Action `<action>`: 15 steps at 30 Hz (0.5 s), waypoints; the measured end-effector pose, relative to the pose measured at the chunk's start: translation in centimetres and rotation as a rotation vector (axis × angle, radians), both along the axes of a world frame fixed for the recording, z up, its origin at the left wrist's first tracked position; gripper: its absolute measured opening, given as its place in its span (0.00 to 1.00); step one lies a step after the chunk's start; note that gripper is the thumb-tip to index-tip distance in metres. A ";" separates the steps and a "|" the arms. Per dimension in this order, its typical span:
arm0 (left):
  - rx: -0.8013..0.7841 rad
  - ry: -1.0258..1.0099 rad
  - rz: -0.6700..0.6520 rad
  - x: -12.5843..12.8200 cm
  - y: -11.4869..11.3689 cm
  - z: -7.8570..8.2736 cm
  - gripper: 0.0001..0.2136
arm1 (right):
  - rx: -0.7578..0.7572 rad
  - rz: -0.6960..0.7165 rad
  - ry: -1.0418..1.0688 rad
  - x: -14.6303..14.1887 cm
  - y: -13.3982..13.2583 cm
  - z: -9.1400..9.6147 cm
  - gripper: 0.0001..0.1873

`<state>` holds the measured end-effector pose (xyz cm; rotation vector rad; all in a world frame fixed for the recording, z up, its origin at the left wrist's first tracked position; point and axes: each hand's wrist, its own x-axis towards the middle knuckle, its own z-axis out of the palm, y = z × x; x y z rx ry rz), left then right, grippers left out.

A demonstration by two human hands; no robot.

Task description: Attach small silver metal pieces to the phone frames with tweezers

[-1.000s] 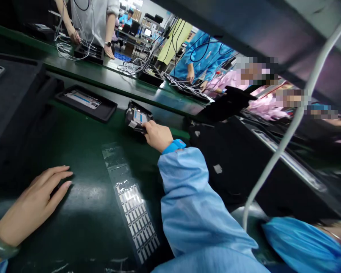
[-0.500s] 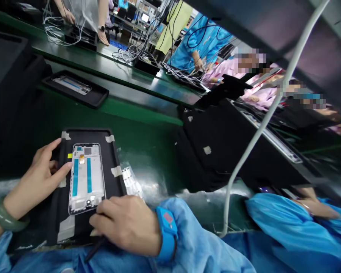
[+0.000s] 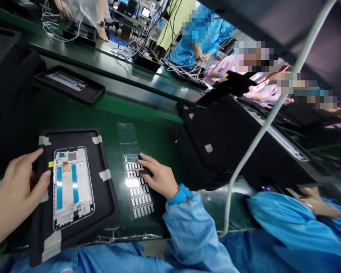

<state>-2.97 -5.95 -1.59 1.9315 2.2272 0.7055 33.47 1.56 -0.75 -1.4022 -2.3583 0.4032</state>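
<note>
In the head view, a silver-rimmed, whitish rectangular phone frame [image 3: 67,191] is seen lying open-faced in a black foam tray [image 3: 105,201] at the near edge of the green table [image 3: 82,117]; its inner face is crossed lengthwise by two bright blue strips [image 3: 75,185]; above them an amber flexible connector [image 3: 65,167] and a grey square patch [image 3: 72,156] are shown. A small yellow tab [image 3: 50,164] is set just beside its left edge; the tray is dressed with pieces of beige tape [image 3: 105,174].

The frame is flanked on its left by the bare left hand [image 3: 18,189], whose fingers are spread, unclosed, at the tray's left side; the thumb tip is held just beside the frame, though contact cannot be told. The right hand [image 3: 160,180], banded at the wrist in blue, is placed well to the frame's right, over a clear plastic sheet [image 3: 127,132] carrying rows of small white tabs [image 3: 139,199]; something dark is seen at its fingertips, and whether anything is gripped there cannot be told.

Any print on the white tabs is too small to be read; the grey patch is likewise unreadable.
</note>
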 end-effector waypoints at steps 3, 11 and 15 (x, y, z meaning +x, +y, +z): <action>0.021 0.348 -0.146 1.4 0.1 1.2 0.25 | 0.022 -0.126 0.399 0.1 1.1 1.1 0.12; 0.048 0.378 -0.862 10.0 4.9 2.0 0.22 | -0.496 -0.428 1.040 -4.2 2.3 -0.3 0.20; 0.000 0.371 -0.966 11.8 7.2 1.1 0.21 | -0.536 -0.502 1.007 -5.1 2.4 -1.2 0.19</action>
